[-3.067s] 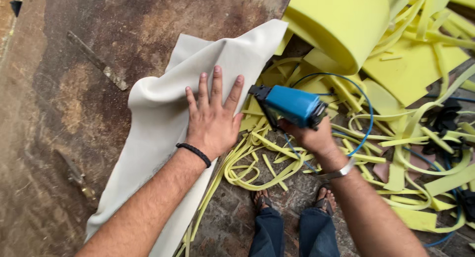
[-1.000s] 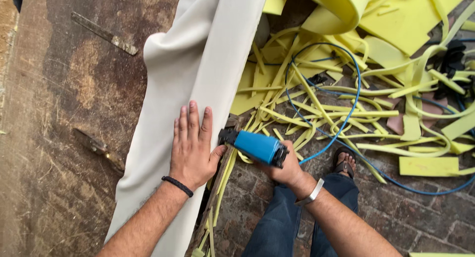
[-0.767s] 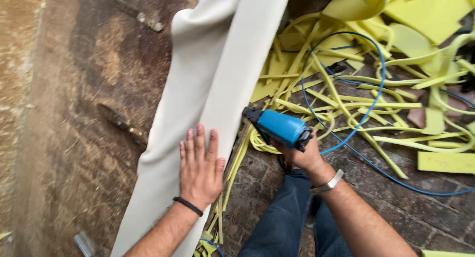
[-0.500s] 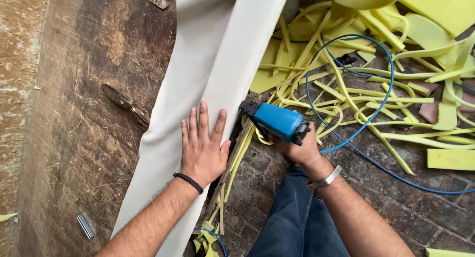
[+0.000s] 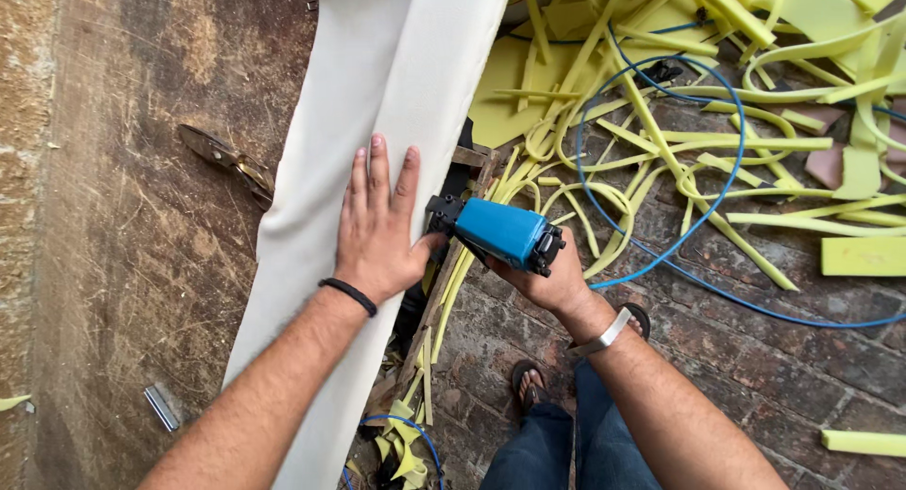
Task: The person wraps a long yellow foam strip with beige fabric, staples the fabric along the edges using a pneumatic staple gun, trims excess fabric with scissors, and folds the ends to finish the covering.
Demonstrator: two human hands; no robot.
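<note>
- Wrapped around the blue staple gun (image 5: 505, 233), my right hand (image 5: 557, 280) holds it firmly from below, nose pressed against the folded edge of the cream fabric (image 5: 377, 93) at centre frame.
- My left hand (image 5: 377, 228) lies flat and spread on that fabric just beside the gun's nose, gripping nothing, only pinning the cloth down over the edge of the wooden board (image 5: 142, 216).
- Compared with half a second ago, both hands sit further along the fabric's edge and the gun has closed in until it nearly touches my left thumb; I judge the fastening run is moving on along the edge.
- Fabric looks smooth and taut, a long pale band running from the top centre to the bottom left, draped over the board's right edge.
- A blue hose (image 5: 717, 197) loops from the gun across the brick floor (image 5: 755, 358) at right.
- Yellow foam offcuts (image 5: 661, 122) litter the upper right.
- Dark scissors (image 5: 226, 160) lie on the board at upper left, partly under the cloth.
</note>
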